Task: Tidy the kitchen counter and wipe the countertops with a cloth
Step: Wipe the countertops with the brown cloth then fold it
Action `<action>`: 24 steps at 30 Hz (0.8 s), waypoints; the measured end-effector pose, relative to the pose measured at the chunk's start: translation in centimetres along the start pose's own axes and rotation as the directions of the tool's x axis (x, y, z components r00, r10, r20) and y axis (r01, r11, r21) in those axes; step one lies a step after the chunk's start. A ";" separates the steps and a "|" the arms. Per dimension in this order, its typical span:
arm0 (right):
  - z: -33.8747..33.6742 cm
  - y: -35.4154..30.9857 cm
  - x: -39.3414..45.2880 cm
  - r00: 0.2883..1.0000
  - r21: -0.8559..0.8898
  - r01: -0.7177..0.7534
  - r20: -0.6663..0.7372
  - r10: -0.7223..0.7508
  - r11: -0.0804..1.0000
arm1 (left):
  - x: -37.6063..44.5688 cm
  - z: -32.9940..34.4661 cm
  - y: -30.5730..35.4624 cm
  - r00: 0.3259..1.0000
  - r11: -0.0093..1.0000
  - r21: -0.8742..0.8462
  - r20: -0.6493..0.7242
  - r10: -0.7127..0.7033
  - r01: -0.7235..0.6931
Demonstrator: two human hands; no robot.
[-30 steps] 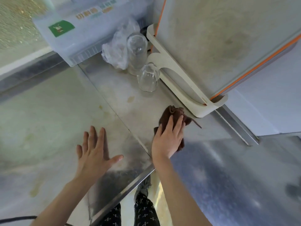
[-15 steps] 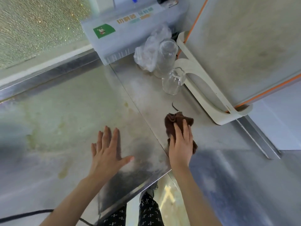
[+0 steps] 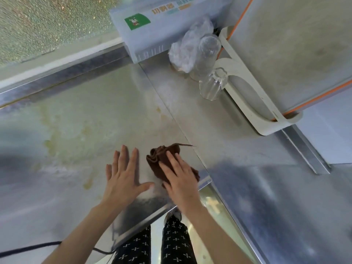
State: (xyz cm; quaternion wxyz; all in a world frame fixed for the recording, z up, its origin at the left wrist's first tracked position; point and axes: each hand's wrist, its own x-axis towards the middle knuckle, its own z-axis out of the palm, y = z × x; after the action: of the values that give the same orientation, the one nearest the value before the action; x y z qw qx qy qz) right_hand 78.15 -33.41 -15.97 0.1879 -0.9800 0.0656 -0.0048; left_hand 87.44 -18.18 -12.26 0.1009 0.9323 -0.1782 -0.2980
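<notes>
**On the steel counter: cloth wipe near front edge**

Across the countertop [image 3: 80, 130], yellowish stains remain at left. Right hand [image 3: 179, 180] presses the brown cloth [image 3: 162, 159] flat, fingers straight, not gripping it. Left hand [image 3: 123, 176] rests spread, holding nothing. Risk: a long stroke back could knock the upturned glasses [image 3: 211, 86]. Cloth's underside hidden; label text on the grey box [image 3: 163, 21] unreadable.

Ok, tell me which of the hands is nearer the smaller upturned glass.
Right. The right hand presses the brown cloth below the smaller glass; the left hand rests flat on the counter, farther left.
</notes>
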 end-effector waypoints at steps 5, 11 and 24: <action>-1.8 5.1 3.4 0.952 0.044 -0.285 -0.103 0.288 0.957 | 1.6 -0.8 -2.5 0.994 0.998 -0.029 -0.094 -0.060 0.058; -0.5 0.9 7.0 0.849 0.174 -0.475 -0.167 0.501 0.863 | 2.8 -1.5 -3.6 0.991 0.992 -0.038 -0.055 -0.121 0.119; -1.9 4.0 14.8 0.998 -0.015 -0.012 0.056 0.013 1.000 | 3.3 -1.5 -3.9 0.993 0.994 0.008 0.039 -0.108 0.107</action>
State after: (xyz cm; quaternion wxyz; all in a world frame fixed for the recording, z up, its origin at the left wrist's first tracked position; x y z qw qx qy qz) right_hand 92.25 -39.72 -15.88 0.1828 -0.9806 0.0667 0.0242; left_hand 91.90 -15.76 -13.95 0.0786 0.9348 -0.1306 -0.3209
